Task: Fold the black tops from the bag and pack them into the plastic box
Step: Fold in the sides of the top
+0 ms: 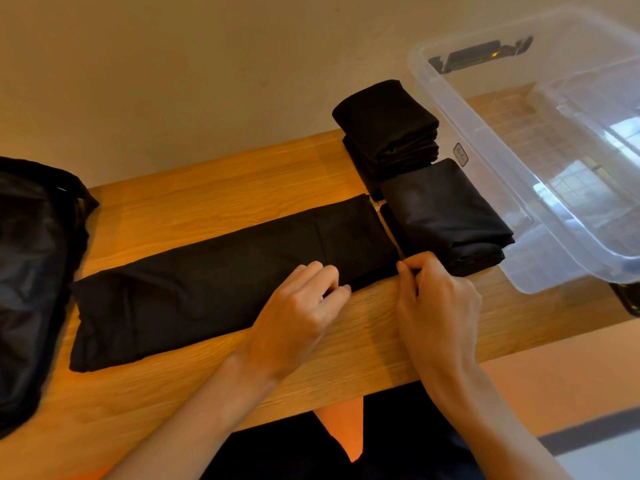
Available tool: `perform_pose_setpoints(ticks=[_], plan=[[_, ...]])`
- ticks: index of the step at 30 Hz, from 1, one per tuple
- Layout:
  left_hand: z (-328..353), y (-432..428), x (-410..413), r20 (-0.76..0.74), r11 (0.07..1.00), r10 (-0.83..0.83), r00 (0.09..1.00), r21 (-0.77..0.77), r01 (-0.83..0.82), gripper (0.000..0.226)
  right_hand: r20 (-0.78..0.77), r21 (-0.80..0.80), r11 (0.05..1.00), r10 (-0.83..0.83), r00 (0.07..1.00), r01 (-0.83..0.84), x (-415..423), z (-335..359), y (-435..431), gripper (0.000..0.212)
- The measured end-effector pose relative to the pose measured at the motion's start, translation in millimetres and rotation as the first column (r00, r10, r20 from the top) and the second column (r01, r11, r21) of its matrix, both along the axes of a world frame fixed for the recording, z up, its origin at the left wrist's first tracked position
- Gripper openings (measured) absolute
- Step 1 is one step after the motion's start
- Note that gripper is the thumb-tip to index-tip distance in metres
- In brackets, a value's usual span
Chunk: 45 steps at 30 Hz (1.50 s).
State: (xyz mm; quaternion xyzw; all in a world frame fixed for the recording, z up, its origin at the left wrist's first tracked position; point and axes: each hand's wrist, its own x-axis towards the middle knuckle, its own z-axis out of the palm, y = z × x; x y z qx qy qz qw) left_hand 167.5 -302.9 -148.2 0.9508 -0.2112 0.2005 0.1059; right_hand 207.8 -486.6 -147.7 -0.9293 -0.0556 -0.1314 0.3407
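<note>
The black top (pixel 225 282) being folded lies flat on the wooden table (pixel 207 202) as a long narrow strip running from about 8 o'clock to 2 o'clock, its sides already turned in, so what remains, as I judge it, is to fold it across its length. The left hand (pixel 298 306) has its fingers curled onto the strip's near long edge and seems to pinch it a little in from the right end. The right hand (pixel 436 292) pinches the near right corner between thumb and fingers. Two grips close together on one end suit lifting that end evenly, so the layers do not slide apart. At 3 o'clock of that corner, just beside it, sits a near folded pile (pixel 446 216), and beyond it towards 1 o'clock a far folded pile (pixel 388 129), both black and compact, lined up along the wall of the clear plastic box (pixel 491 174). They are likely parked there to be packed together, since the box looks empty. The open room is to the left: the strip's length gives a free path towards 9 o'clock for carrying the held end over, whereas rightward the piles and box crowd in. The table's near edge runs just under the wrists at 6 o'clock, so there is little room to pull the cloth towards the body. The dark bag (pixel 31 271) slumps at 9 o'clock, near the strip's far end but seemingly apart from it, and could snag a fold swung too wide
</note>
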Motion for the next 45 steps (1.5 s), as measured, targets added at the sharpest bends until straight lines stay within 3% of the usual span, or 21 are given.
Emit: perform_pose_setpoints(ticks=[3,5,7,10,12,15,18,20,24,29,34,40,45], plan=[[3.5,0.2,2.5,-0.023,0.995,0.03,0.999,-0.09,-0.032,0.018,0.073,-0.006,1.0,0.005,0.997,-0.004,-6.5,2.8,-2.1,0.012],[8.1,0.9,6.3,-0.091,0.98,0.12,0.989,-0.148,-0.132,0.031,0.175,-0.007,0.994,0.11,0.978,-0.11,-15.4,3.8,1.7,0.02],[10.8,4.9,11.5,-0.215,0.958,0.251,0.944,-0.084,-0.274,0.054,0.233,-0.093,0.962,0.272,0.934,-0.257,-17.3,4.1,14.4,0.03],[5.6,17.0,13.9,-0.346,0.929,0.371,0.862,0.139,-0.344,0.075,0.036,-0.329,0.86,0.424,0.905,-0.39,-5.6,-4.6,28.6,0.056],[1.2,27.4,9.4,-0.388,0.912,0.408,0.826,0.209,-0.352,0.08,-0.104,-0.454,0.794,0.403,0.909,-0.404,2.6,-7.9,25.1,0.077],[0.5,44.0,1.0,-0.393,0.895,0.442,0.806,0.255,-0.366,0.082,-0.155,-0.516,0.777,0.329,0.932,-0.36,8.7,-12.9,11.6,0.087],[1.3,56.6,-4.0,-0.397,0.897,0.437,0.807,0.261,-0.358,0.082,-0.163,-0.495,0.809,0.274,0.948,-0.319,11.4,-7.6,7.4,0.088],[0.7,59.6,-4.2,-0.395,0.901,0.428,0.813,0.262,-0.347,0.082,-0.159,-0.451,0.812,0.335,0.929,-0.371,2.9,-2.3,12.4,0.083],[-1.0,59.9,-5.1,-0.392,0.9,0.426,0.815,0.277,-0.338,0.082,-0.21,-0.483,0.63,0.591,0.779,-0.608,-27.7,-6.1,22.9,0.081],[-1.3,60.2,-8.1,-0.388,0.914,0.403,0.829,0.216,-0.343,0.079,-0.202,-0.518,0.729,0.404,0.892,-0.447,-36.5,-4.2,6.6,0.09],[8.0,59.0,-20.7,-0.319,0.916,0.399,0.86,0.094,-0.391,0.072,-0.138,-0.491,0.586,0.679,0.721,-0.645,-71.6,0.9,12.1,0.081],[3.6,90.7,-48.8,-0.349,0.802,0.597,0.722,0.255,-0.54,0.081,-0.264,-0.431,0.68,0.534,0.803,-0.594,-11.6,13.7,46.4,0.083],[-0.9,121.1,-71.1,-0.382,0.762,0.646,0.661,0.272,-0.588,0.084,-0.378,-0.521,0.622,0.447,0.811,-0.585,33.6,1.1,26.9,0.086]])
